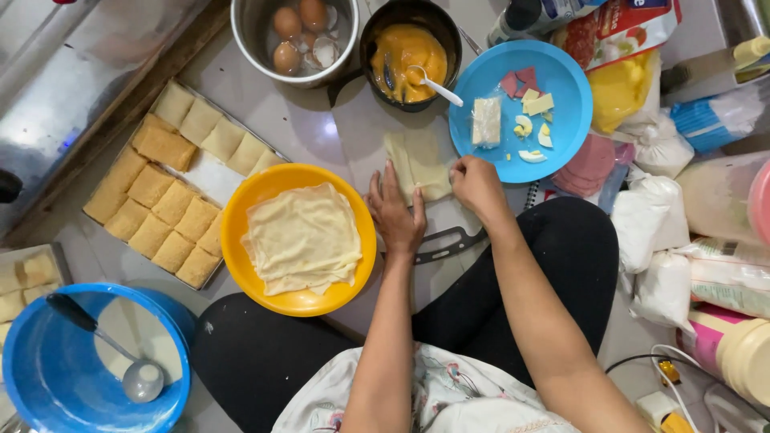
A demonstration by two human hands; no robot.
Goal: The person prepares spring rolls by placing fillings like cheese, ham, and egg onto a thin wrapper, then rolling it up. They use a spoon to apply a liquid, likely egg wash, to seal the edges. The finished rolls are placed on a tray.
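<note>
A pale folded crepe (419, 163) lies on the grey floor in front of me. My left hand (395, 212) rests flat beside its left edge, fingers spread. My right hand (476, 184) presses on its right corner with fingers curled. An orange bowl (233, 240) left of my hands holds a stack of thin crepes (302, 237). A blue plate (561, 96) just beyond my right hand carries cheese, egg pieces and meat slices. A black-handled knife (446, 244) lies under my left wrist.
A tray of breaded squares (164, 196) sits at left. A pot of eggs (298, 36) and a black pan of orange sauce with a spoon (407, 52) stand at the top. A blue bucket with a ladle (88, 361) is at lower left. Bags and bottles (682, 200) crowd the right.
</note>
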